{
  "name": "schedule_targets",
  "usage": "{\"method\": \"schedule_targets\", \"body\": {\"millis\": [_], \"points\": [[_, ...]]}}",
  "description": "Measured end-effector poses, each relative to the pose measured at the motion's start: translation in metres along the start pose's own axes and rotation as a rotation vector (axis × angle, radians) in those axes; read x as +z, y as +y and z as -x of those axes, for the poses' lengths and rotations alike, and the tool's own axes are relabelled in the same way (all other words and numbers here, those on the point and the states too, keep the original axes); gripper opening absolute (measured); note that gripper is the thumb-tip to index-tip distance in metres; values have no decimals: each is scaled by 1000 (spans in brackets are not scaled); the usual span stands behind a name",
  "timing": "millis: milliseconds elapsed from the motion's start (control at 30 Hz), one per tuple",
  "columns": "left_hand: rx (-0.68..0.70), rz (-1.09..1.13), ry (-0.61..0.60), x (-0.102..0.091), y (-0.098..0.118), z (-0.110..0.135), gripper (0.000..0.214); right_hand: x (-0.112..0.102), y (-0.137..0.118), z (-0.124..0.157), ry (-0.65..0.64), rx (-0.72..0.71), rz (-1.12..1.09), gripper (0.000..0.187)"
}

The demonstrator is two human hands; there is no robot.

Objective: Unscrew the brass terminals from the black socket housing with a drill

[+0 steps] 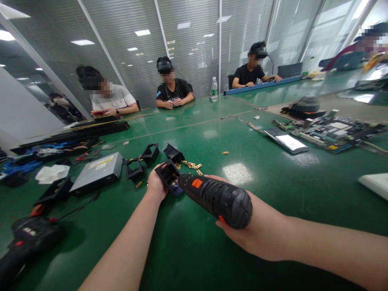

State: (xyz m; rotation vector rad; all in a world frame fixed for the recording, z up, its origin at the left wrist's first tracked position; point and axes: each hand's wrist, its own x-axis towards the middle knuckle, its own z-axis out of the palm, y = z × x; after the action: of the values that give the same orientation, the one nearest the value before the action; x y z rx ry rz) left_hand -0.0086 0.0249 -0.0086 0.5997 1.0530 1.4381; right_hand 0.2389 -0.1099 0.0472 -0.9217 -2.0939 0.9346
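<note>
My right hand [251, 232] is closed around a black electric screwdriver [216, 198] with an orange switch, its tip pointing at a small black plastic part [167, 174]. My left hand [156, 186] grips that part from the left and holds it just above the green table [194, 133]. A bit of blue circuit board shows inside the part. Several small brass pieces [191, 165] lie right behind it, and similar black plastic brackets [142, 159] sit to the left.
A grey optical drive [97, 172] and a second screwdriver [27, 238] lie on my left. A phone [287, 141] and circuit boards [332, 131] are on the right. Several people sit at the far side, with a water bottle [214, 89] near them.
</note>
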Motion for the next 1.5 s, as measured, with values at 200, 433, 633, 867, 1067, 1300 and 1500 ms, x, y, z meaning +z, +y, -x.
{"method": "schedule_targets", "body": {"millis": [200,433,633,867,1067,1300,1500], "points": [[4,-10,-8,-2,-1,-1,15,-2,0,1,-3,22,25,87],[20,-14,-24,-1,-1,-1,15,-1,0,0,14,-8,19,84],[15,-15,1,-1,-1,-2,15,0,0,0,8,-3,-5,84],[29,-25,-10,-2,-2,-2,15,-3,0,1,12,-68,51,68],[15,-15,-17,-1,-1,-1,14,-6,0,-2,15,-122,106,54],[13,-31,-22,-1,0,0,16,-5,2,1,36,-117,65,68],[2,-14,-5,-1,0,0,14,-7,1,0,44,-113,59,63]]}}
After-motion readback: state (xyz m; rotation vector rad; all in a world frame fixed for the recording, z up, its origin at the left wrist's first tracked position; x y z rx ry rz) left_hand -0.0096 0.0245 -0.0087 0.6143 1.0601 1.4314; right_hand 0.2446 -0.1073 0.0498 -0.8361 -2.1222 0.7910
